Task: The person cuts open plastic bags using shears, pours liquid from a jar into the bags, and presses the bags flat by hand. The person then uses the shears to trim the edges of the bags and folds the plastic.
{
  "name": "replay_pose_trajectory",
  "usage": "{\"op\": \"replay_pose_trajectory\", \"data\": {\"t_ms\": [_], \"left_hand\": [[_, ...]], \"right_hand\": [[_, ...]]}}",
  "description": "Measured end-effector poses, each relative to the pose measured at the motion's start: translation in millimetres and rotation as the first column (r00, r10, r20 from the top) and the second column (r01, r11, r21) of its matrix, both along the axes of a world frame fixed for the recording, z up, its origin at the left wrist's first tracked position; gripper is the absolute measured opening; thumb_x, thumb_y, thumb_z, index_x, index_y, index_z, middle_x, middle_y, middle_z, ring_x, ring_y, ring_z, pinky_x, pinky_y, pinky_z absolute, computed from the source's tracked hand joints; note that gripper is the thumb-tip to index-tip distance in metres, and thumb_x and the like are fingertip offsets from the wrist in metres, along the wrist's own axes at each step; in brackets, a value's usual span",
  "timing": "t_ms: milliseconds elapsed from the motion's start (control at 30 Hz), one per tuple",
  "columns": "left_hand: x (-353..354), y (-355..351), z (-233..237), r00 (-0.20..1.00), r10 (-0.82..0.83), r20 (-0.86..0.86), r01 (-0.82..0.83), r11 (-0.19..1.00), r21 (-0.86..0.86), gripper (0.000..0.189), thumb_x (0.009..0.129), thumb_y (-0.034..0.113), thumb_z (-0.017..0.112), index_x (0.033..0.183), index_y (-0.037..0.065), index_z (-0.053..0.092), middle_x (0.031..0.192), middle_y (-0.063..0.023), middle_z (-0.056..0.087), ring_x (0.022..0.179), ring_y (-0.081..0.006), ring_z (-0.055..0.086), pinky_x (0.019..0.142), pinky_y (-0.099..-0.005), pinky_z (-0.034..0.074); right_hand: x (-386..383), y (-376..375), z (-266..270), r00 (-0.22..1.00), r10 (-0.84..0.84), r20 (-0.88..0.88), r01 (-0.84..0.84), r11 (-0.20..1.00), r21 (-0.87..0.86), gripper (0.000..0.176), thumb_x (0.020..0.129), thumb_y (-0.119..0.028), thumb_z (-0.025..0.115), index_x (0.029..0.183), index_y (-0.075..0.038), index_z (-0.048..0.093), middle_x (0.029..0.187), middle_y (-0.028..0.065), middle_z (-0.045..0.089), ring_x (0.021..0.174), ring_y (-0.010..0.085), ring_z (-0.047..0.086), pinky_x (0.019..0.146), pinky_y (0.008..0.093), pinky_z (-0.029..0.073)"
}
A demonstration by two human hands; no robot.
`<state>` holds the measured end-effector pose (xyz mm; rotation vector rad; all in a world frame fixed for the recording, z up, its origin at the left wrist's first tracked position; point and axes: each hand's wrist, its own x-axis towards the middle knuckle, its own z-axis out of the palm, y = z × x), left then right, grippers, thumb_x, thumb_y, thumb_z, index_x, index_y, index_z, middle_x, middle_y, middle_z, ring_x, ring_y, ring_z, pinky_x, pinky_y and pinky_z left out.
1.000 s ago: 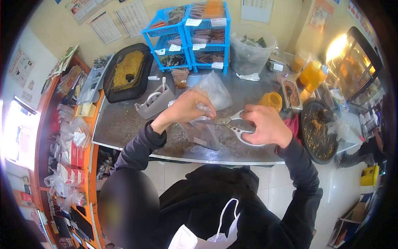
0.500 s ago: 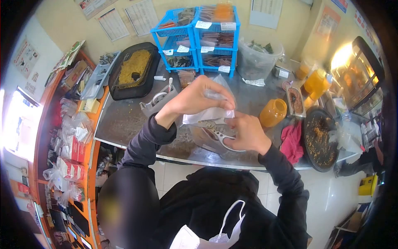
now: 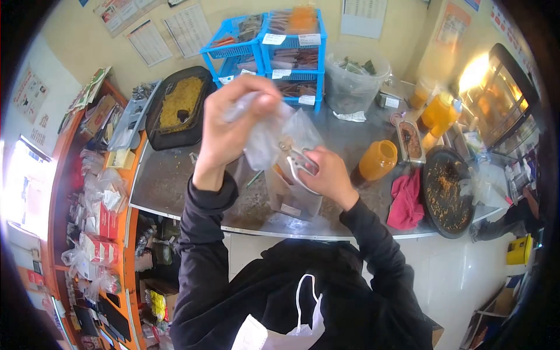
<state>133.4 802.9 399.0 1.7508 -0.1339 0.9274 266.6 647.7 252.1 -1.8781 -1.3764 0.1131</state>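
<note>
Over the surface [image 3: 169,182], holds translucent plastic [image 3: 262,149] in left hand [image 3: 230,119], scissors [image 3: 295,156] in right hand [image 3: 332,175], apparently cutting, next needing plastic kept taut.

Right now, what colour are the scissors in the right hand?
The scissors look silver-grey, seen best in the head view, the only one here.

The 1 view looks out from the person's head, facing forward and steeply down over the desk [image 3: 169,181]. It is near: the left hand [image 3: 233,119] and right hand [image 3: 331,177] fall around the middle, with black clothing [image 3: 262,283] below and the wall [image 3: 224,11] across the top. Its very wide angle bends straight edges and darkens the corners, where details are perhaps too distorted to trust.
</note>
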Motion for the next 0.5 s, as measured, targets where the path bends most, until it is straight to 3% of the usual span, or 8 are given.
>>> {"op": "replay_pose_trajectory", "data": {"t_ms": [33,133,200,267,333,400,433,500], "left_hand": [[-3.2,3.1,-5.0,1.0,0.009,0.001,-0.009,0.995,-0.1,0.021,0.098,0.023,0.061,0.101,0.002,0.057,0.075,-0.0054,0.063,0.06,-0.0124,0.056,0.061,-0.0254,0.048],[-10.0,34.8,-44.2,0.996,0.038,-0.077,-0.059,0.955,-0.291,0.024,0.099,0.027,0.059,0.101,0.004,0.055,0.072,-0.002,0.057,0.061,-0.0115,0.053,0.064,-0.0245,0.049],[-10.7,60.3,-88.2,0.995,0.058,-0.079,-0.086,0.905,-0.418,0.02,0.099,0.022,0.058,0.107,0.005,0.054,0.078,-0.0026,0.055,0.068,-0.0121,0.054,0.07,-0.0267,0.051],[-14.2,66.8,-117.2,0.998,0.051,-0.041,-0.066,0.812,-0.58,0.02,0.096,0.014,0.056,0.114,0.007,0.051,0.084,-0.0032,0.054,0.077,-0.0131,0.055,0.076,-0.0305,0.053],[-20.4,61.9,-137.7,0.999,0.025,0.044,0.017,0.657,-0.754,0.031,0.092,0.002,0.053,0.122,0.009,0.048,0.09,-0.0038,0.053,0.087,-0.0147,0.057,0.081,-0.0357,0.054],[-20.1,69.9,-168.1,0.989,0.127,-0.072,-0.141,0.703,-0.697,0.043,0.087,-0.005,0.051,0.126,0.011,0.045,0.098,-0.0055,0.054,0.091,-0.0169,0.057,0.084,-0.0411,0.055],[-16.1,71.7,-176.6,0.975,0.181,-0.126,-0.218,0.719,-0.66,0.048,0.084,-0.008,0.049,0.128,0.011,0.044,0.102,-0.0063,0.054,0.093,-0.018,0.057,0.085,-0.0438,0.056],[-5.1,67.2,-178.0,0.98,0.161,-0.118,-0.198,0.711,-0.675,0.052,0.084,-0.007,0.054,0.131,0.01,0.043,0.105,-0.0077,0.055,0.097,-0.0207,0.058,0.089,-0.048,0.055]], "right_hand": [[4.5,-0.8,-0.7,0.997,-0.022,-0.072,0.025,0.999,0.039,0.034,0.072,-0.021,0.073,0.098,0.0,0.067,0.082,0.0108,0.06,0.065,0.0295,0.06,0.061,0.04,0.049],[2.7,-13.6,-11.4,0.96,-0.141,-0.242,0.208,0.938,0.279,0.042,0.073,-0.011,0.07,0.113,0.001,0.064,0.089,0.0126,0.058,0.07,0.0292,0.058,0.066,0.0372,0.049],[4.8,-40.5,-39.9,0.964,-0.253,-0.076,0.262,0.874,0.409,0.049,0.074,-0.004,0.067,0.121,0.003,0.059,0.095,0.0144,0.055,0.08,0.0304,0.058,0.073,0.0365,0.049],[-9.9,-88.4,-65.5,0.923,-0.375,-0.083,0.377,0.841,0.388,0.05,0.073,-0.001,0.065,0.122,0.005,0.058,0.095,0.0159,0.055,0.09,0.0326,0.058,0.077,0.0375,0.049],[-28.3,-148.4,-113.5,0.837,-0.546,-0.044,0.538,0.804,0.254,0.051,0.074,-0.002,0.066,0.123,0.006,0.056,0.097,0.0173,0.055,0.091,0.0347,0.057,0.077,0.0396,0.048],[-41.1,-198.7,-150.9,0.697,-0.714,0.065,0.675,0.684,0.277,0.05,0.077,-0.003,0.066,0.125,0.005,0.055,0.099,0.0178,0.054,0.09,0.0348,0.056,0.078,0.0403,0.048],[-40.9,-217.9,-161.9,0.627,-0.779,0.027,0.753,0.614,0.238,0.048,0.079,-0.003,0.066,0.125,0.005,0.055,0.099,0.0181,0.055,0.09,0.035,0.056,0.079,0.0403,0.048],[-38.1,-249.7,-175.8,0.457,-0.888,-0.045,0.883,0.448,0.14,0.046,0.082,-0.004,0.066,0.126,0.005,0.055,0.1,0.0188,0.056,0.091,0.0355,0.056,0.079,0.0403,0.047]]}}
